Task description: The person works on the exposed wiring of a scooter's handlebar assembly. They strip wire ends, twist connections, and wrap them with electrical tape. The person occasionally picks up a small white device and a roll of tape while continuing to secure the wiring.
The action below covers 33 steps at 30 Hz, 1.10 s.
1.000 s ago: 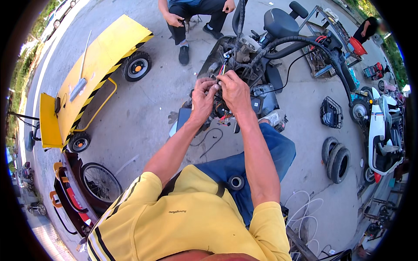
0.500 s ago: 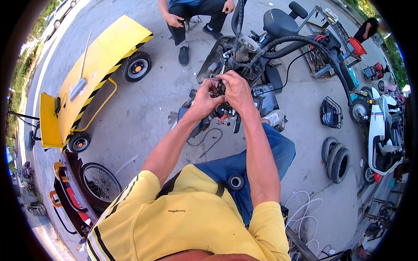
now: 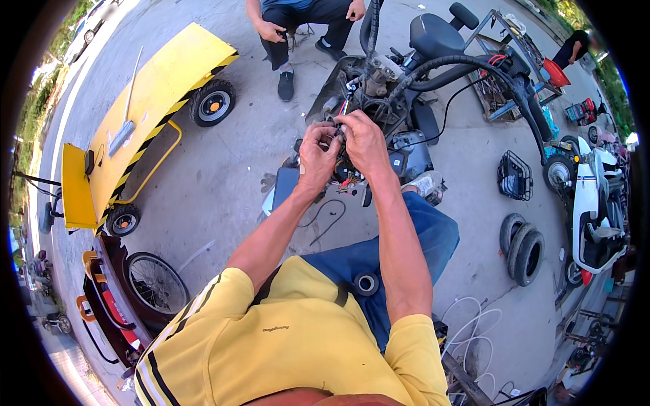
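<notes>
Both of my hands are up at the opened front of an electric scooter, where its wiring lies bare. Thin coloured wires run down from the scooter to my fingertips. My left hand is closed, thumb and fingers pinching the wires and a small dark piece I cannot make out. Against it, my right hand pinches the same wires from the right. Below the hands hangs a bundle of coloured wires with connectors. A roll of dark tape rests on my jeans.
Beyond the scooter a seated person faces me. A yellow flatbed cart with a brush stands left. To the right lie a black wire basket, several tires and a white scooter. A loose black cable lies on the ground.
My left hand has turned, and its forearm has moved slightly right. More of the coloured wires shows above my fingertips. The right hand has barely moved.
</notes>
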{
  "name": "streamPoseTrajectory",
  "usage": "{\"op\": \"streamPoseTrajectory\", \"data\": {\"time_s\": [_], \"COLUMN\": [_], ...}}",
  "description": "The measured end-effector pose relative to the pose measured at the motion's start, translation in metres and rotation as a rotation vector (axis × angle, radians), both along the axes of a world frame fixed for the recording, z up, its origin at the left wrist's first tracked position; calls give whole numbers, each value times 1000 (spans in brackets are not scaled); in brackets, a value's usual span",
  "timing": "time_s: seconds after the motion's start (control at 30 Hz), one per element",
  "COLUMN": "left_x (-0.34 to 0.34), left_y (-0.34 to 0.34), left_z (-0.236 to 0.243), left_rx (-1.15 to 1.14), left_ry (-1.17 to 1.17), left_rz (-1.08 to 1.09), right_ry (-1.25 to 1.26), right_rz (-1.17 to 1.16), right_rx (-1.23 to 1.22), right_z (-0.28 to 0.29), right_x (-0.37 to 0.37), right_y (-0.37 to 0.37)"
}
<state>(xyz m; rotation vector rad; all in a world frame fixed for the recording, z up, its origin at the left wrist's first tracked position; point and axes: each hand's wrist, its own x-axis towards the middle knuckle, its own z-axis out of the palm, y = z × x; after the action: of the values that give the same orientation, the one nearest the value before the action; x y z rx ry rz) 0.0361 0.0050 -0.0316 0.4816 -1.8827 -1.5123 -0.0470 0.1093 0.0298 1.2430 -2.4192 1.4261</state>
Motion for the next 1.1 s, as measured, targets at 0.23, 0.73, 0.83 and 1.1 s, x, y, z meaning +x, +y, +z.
{"op": "streamPoseTrajectory", "data": {"time_s": [0.23, 0.73, 0.83, 1.1], "left_x": [-7, -6, -3, -8], "left_y": [-8, -17, -18, -39], "left_z": [-15, 3, 5, 3], "left_rx": [85, 512, 324, 125], "left_ry": [88, -32, -119, -207], "left_rz": [1, -82, -117, -155], "right_ry": [-17, 84, 42, -72], "right_rz": [-8, -40, -42, -58], "right_rx": [9, 25, 6, -50], "right_z": [-1, -1, 2, 13], "right_x": [-1, 0, 1, 11], "right_y": [-2, -3, -2, 21]}}
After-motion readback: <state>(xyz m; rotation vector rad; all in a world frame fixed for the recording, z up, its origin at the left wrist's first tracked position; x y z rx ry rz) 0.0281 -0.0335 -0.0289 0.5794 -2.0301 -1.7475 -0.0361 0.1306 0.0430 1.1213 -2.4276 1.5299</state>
